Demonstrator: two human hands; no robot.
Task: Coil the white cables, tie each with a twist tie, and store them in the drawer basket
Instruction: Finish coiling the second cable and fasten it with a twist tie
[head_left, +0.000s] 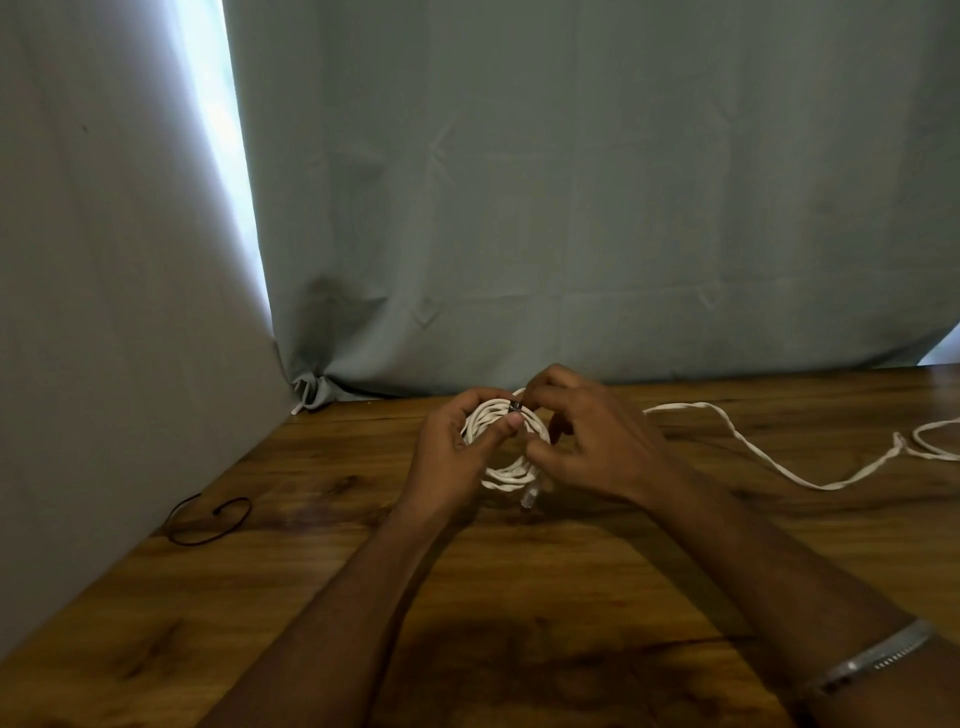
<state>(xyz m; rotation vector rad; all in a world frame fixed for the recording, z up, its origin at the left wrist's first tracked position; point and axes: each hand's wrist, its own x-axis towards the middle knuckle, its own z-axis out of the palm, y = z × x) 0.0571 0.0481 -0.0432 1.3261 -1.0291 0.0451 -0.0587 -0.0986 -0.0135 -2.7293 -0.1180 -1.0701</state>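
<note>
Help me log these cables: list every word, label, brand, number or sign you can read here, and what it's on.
None: no readable text anywhere in this view.
Coiled white cable, held in both hands: no print visible.
Its clear connector: no marking can be made out; too small.
Loose white cable on the wooden table: plain.
Black twist tie: plain.
Bracelet on the right forearm: a pattern, too blurred to read as text.

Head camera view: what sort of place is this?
Probably a makeshift indoor work spot: a wooden table hung round with grey-blue cloth, daylight showing through a gap. Both hands, left and right, hold a coiled white cable.
</note>
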